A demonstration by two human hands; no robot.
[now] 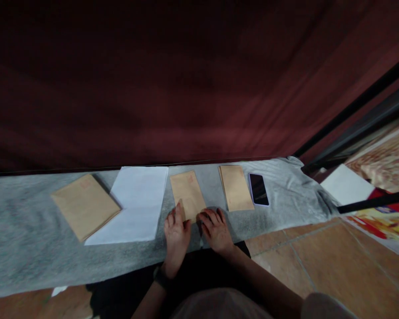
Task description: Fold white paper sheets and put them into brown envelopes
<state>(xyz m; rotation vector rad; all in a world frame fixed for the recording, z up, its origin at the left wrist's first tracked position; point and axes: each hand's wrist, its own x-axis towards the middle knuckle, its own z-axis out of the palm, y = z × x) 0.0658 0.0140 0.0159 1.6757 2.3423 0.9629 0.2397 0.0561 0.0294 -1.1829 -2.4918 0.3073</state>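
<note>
A brown paper envelope point(187, 191) with a small red mark lies flat in front of me. My left hand point(177, 230) rests on its lower left side, index finger stretched along the paper and the others apart. At the envelope's lower right corner is my right hand point(217, 229), its slightly bent fingers touching the edge. Both hands are open and lie on things rather than gripping them. To the right sits a small stack of brown envelopes point(238, 188). On the left, a stack of white paper point(141, 199) is partly covered by a larger pile of brown envelopes point(86, 206).
A phone point(259, 189) with a dark screen lies right of the envelopes. Grey cloth point(26, 248) covers the narrow surface, and a dark red curtain point(186, 88) hangs behind it. Black bars point(355, 106) and a colourful printed sheet point(385, 223) are at the right.
</note>
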